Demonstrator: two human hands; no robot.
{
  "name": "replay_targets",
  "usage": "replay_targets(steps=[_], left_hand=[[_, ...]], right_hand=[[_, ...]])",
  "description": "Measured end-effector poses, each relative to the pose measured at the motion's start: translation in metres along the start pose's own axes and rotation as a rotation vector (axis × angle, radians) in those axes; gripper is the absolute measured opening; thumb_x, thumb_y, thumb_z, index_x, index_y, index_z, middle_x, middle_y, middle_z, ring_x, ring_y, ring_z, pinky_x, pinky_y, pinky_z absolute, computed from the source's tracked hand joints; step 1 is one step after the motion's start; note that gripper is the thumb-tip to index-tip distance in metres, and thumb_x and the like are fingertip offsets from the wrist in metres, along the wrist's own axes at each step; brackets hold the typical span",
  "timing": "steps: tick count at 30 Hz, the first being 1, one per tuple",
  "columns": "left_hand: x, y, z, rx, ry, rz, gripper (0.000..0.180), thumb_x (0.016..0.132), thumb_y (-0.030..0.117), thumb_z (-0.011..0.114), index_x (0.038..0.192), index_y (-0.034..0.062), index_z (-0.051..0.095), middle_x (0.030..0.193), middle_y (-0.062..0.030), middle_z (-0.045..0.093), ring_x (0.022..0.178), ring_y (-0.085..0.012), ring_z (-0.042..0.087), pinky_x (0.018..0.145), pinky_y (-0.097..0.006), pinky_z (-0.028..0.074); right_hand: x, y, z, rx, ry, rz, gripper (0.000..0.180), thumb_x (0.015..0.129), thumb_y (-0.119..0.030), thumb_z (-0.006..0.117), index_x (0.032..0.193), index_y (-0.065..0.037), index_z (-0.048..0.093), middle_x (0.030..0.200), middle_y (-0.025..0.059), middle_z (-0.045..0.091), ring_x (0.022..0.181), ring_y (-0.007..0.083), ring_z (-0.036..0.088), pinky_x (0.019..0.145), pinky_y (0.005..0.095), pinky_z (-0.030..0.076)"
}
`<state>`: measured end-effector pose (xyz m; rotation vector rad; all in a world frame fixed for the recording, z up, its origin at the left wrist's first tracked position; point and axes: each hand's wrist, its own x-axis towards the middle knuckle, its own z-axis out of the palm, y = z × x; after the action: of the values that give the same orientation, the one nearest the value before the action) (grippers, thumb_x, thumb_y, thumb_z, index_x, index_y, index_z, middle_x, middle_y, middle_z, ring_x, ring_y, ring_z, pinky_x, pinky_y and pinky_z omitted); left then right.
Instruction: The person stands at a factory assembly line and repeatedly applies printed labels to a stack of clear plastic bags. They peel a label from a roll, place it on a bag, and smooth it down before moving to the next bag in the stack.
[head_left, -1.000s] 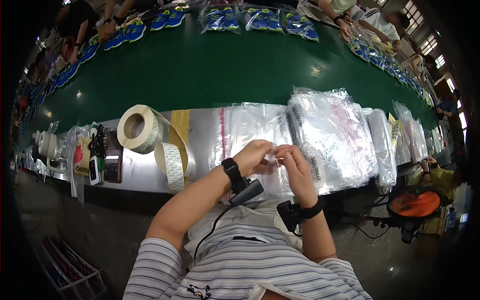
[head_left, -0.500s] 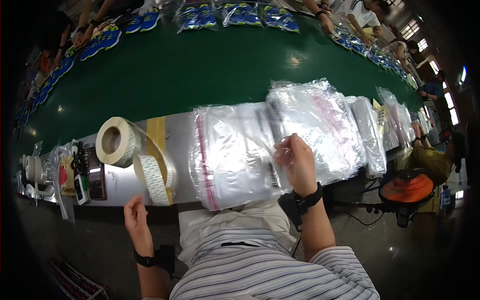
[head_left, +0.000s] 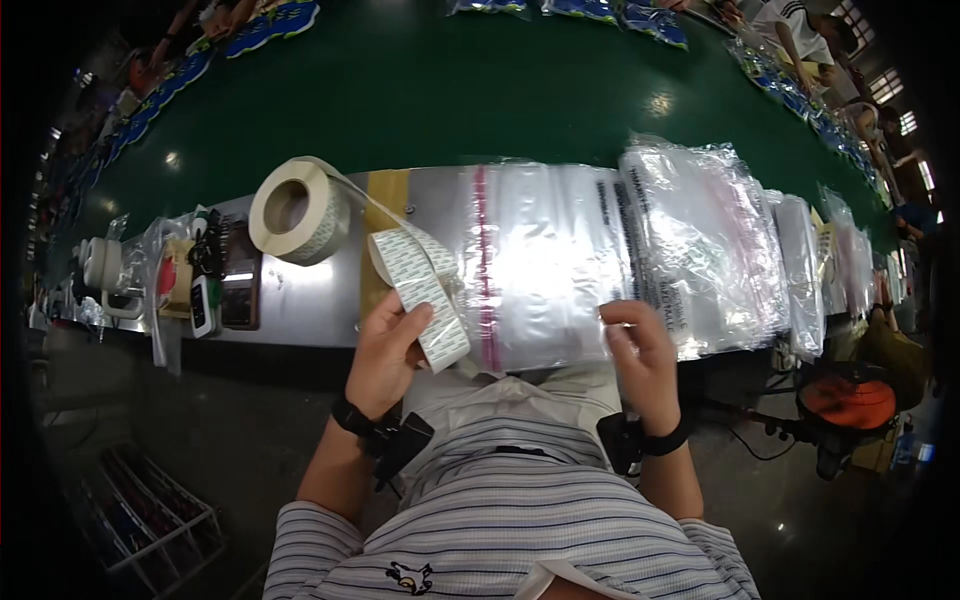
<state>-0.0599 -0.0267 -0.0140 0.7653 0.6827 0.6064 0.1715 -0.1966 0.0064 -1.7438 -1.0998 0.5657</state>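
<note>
My left hand [head_left: 390, 350] grips the loose end of a pale sticker strip [head_left: 420, 285] at the table's near edge, thumb on top. This printed strip runs from a roll of stickers [head_left: 322, 215] standing to the left, and its end hangs beside a stack of clear plastic bags [head_left: 545, 260] with a red band along the left side. Over the near right corner of that stack is my right hand [head_left: 648, 365], fingers bent and index finger apart from the thumb, with nothing visible between them. A second pile of clear bags [head_left: 705, 260] overlaps on the right.
A phone [head_left: 240, 275], a power strip [head_left: 204, 305] and cables lie left on the metal ledge. Beyond is a green table surface [head_left: 480, 90] with bagged blue shoes [head_left: 580, 8] along its far side. An orange-lit fan [head_left: 848, 402] stands right; co-workers sit around.
My left hand has risen from below the ledge and taken hold of the sticker strip's end. My right hand has drawn back toward the near edge. The view has shifted.
</note>
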Motion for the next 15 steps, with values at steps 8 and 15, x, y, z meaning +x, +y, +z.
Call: replay_targets(steps=[8, 15], left_hand=[[-0.011, 0.002, 0.008, 0.208, 0.194, 0.204, 0.033, 0.090, 0.010, 0.059, 0.119, -0.0001, 0.049, 0.108, -0.0091, 0.059, 0.091, -0.0123, 0.059, 0.076, -0.024, 0.049], [-0.032, 0.009, 0.024, 1.413, 0.114, 0.811, 0.032, 0.076, 0.001, 0.068, 0.107, -0.0001, 0.059, 0.099, -0.0142, 0.058, 0.092, -0.0275, 0.058, 0.077, -0.034, 0.047]], right_hand=[[0.041, -0.024, 0.092, 0.361, -0.685, 0.120, 0.014, 0.090, -0.012, 0.061, 0.100, -0.001, 0.059, 0.087, 0.0028, 0.059, 0.076, 0.0105, 0.053, 0.070, 0.0255, 0.045], [0.039, -0.027, 0.106, 0.200, -0.353, -0.070, 0.012, 0.088, -0.012, 0.061, 0.093, -0.001, 0.059, 0.079, 0.0112, 0.061, 0.068, 0.0232, 0.060, 0.061, 0.0321, 0.047]])
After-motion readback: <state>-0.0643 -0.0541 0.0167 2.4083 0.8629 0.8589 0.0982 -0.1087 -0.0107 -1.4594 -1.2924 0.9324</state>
